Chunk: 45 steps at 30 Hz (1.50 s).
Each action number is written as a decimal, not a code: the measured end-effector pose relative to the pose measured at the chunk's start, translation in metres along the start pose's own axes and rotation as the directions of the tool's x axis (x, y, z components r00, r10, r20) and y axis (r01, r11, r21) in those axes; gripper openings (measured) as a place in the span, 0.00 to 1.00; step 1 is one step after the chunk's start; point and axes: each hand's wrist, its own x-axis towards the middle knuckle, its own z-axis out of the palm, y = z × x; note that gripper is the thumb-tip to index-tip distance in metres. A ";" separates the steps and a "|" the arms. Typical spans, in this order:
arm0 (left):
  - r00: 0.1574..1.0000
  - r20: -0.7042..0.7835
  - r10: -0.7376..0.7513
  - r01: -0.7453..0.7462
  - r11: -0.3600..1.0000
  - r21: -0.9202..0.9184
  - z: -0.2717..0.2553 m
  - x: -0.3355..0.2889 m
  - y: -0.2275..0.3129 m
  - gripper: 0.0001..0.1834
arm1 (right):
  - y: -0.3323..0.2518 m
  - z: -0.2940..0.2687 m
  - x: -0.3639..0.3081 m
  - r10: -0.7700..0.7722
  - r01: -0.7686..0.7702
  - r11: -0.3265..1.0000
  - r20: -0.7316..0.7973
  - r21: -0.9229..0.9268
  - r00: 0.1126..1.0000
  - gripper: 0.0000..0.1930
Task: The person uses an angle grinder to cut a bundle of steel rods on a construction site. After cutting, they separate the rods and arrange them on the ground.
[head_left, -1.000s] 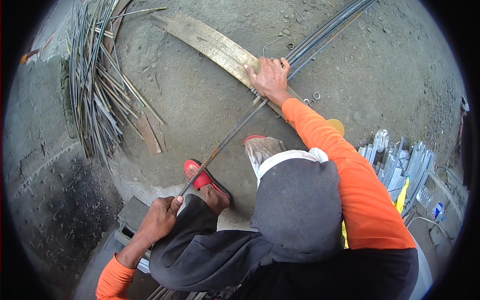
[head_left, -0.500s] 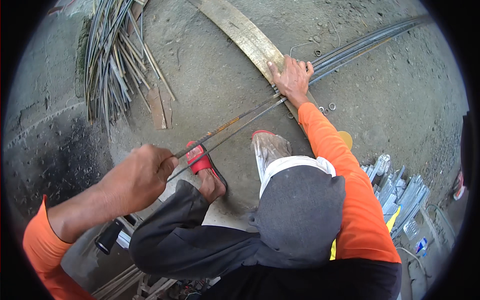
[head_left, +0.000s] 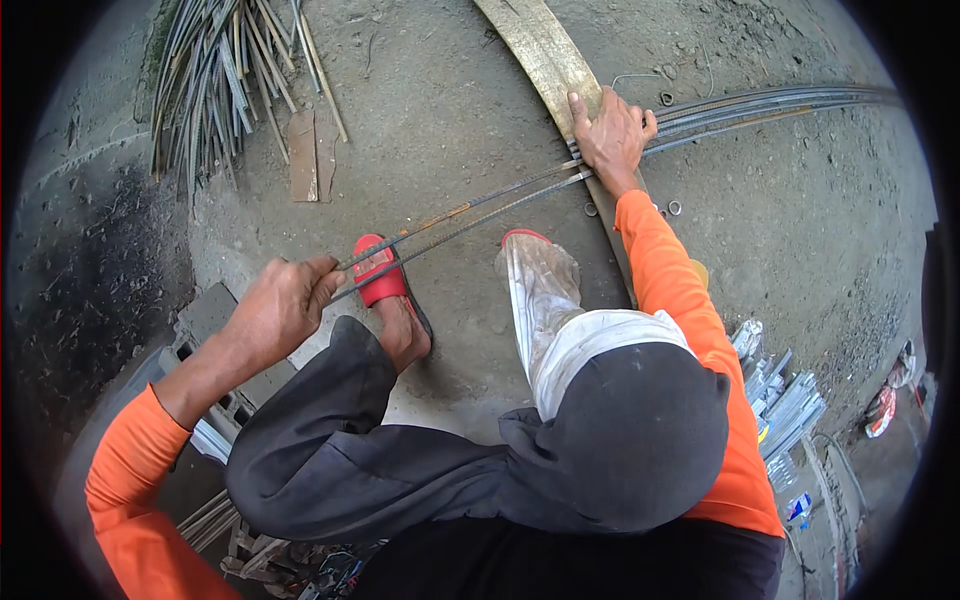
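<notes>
My left hand (head_left: 278, 308) is closed around the near ends of two ribbed steel bars (head_left: 460, 209), one with a rusty patch. The bars slant up to the right, a narrow gap between them, and pass over my left foot. They cross a long pale wooden plank (head_left: 545, 52). Where they meet the plank, my right hand (head_left: 613, 135) bears down with its fingers curled over the bars and its thumb stretched along the wood. Beyond it, a bundle of similar bars (head_left: 740, 108) runs to the far right. My right palm hides the crossing in part.
A heap of loose steel rods (head_left: 225, 80) lies at the far left, beside a flat brown piece (head_left: 304, 155). My left foot wears a red sandal (head_left: 380, 285). Small metal rings (head_left: 674, 207) lie right of the plank. Silvery metal lengths (head_left: 790, 410) are stacked at the right.
The whole view has shifted, with the plank and right hand now farther right and up. My left hand appears slightly higher in view. Both hands keep their hold on the bars.
</notes>
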 end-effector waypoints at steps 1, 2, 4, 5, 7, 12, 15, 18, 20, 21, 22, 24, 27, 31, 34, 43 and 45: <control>1.000 -0.017 -0.002 0.002 0.999 -0.037 0.011 0.002 -0.009 0.14 | 0.000 -0.001 0.005 0.002 -0.002 1.000 -0.016 -0.006 1.000 0.42; 0.999 -0.042 0.027 -0.031 0.995 -0.093 0.026 0.004 -0.017 0.14 | 0.001 0.001 0.006 0.003 -0.004 1.000 -0.032 -0.014 0.999 0.42; 0.995 -0.075 0.062 -0.075 0.978 -0.197 0.056 -0.004 -0.030 0.14 | 0.002 0.008 -0.003 0.007 -0.008 1.000 -0.034 -0.015 0.999 0.42; 0.996 -0.064 0.054 -0.067 0.971 -0.228 0.066 -0.008 -0.035 0.14 | 0.002 0.011 -0.003 0.004 -0.005 1.000 -0.035 -0.010 0.999 0.42; 0.997 -0.046 0.055 -0.066 0.957 -0.282 0.071 -0.007 -0.038 0.15 | 0.000 0.008 0.002 0.007 -0.008 1.000 -0.041 -0.009 0.999 0.42; 0.993 -0.122 0.011 -0.002 0.997 0.076 0.004 0.009 -0.019 0.15 | -0.005 0.001 0.000 0.033 -0.033 0.999 0.028 0.003 0.999 0.42; 0.985 -0.174 0.013 0.033 0.964 0.262 -0.042 0.001 0.033 0.13 | -0.006 0.005 0.003 0.013 -0.013 1.000 -0.028 0.019 1.000 0.42; 0.973 -0.177 0.146 -0.055 0.897 0.439 -0.074 -0.002 0.090 0.13 | -0.002 0.005 -0.003 0.019 -0.018 1.000 -0.021 0.026 1.000 0.42; 0.944 -0.194 0.267 -0.124 0.830 0.543 -0.086 0.005 0.117 0.12 | 0.004 0.001 0.002 0.037 -0.036 0.999 -0.039 0.026 0.999 0.42; 0.947 -0.207 0.244 -0.106 0.850 0.516 -0.084 0.005 0.111 0.12 | 0.004 0.002 0.003 0.038 -0.037 0.999 -0.038 0.033 0.999 0.41; 0.950 -0.218 0.223 -0.092 0.868 0.487 -0.080 0.007 0.101 0.12 | 0.003 0.003 0.002 0.042 -0.040 0.999 -0.038 0.037 0.998 0.40; 0.964 -0.218 0.151 -0.059 0.924 0.378 -0.062 0.015 0.065 0.12 | 0.006 0.007 0.003 0.029 -0.029 1.000 -0.059 0.007 0.998 0.40; 0.982 -0.175 0.069 -0.052 0.994 0.101 0.009 0.018 -0.039 0.14 | -0.003 0.011 -0.001 0.003 -0.003 1.000 -0.065 -0.002 0.998 0.42; 0.991 -0.137 0.006 -0.031 0.983 -0.182 0.100 0.034 -0.102 0.17 | -0.004 0.011 -0.001 0.007 -0.006 1.000 -0.047 0.011 0.999 0.42; 0.981 -0.195 0.016 -0.055 0.979 -0.194 0.109 0.031 -0.098 0.17 | 0.005 0.007 0.004 -0.003 0.004 1.000 -0.087 0.013 0.996 0.42; 0.810 -0.583 -0.065 0.022 0.997 -0.080 0.037 -0.049 -0.104 0.11 | -0.010 0.015 -0.003 0.037 -0.034 0.999 -0.070 0.043 0.997 0.40; 0.702 -0.711 0.045 -0.030 0.999 0.034 0.007 -0.038 -0.103 0.11 | -0.004 0.011 -0.005 0.048 -0.042 0.998 -0.123 0.049 0.991 0.38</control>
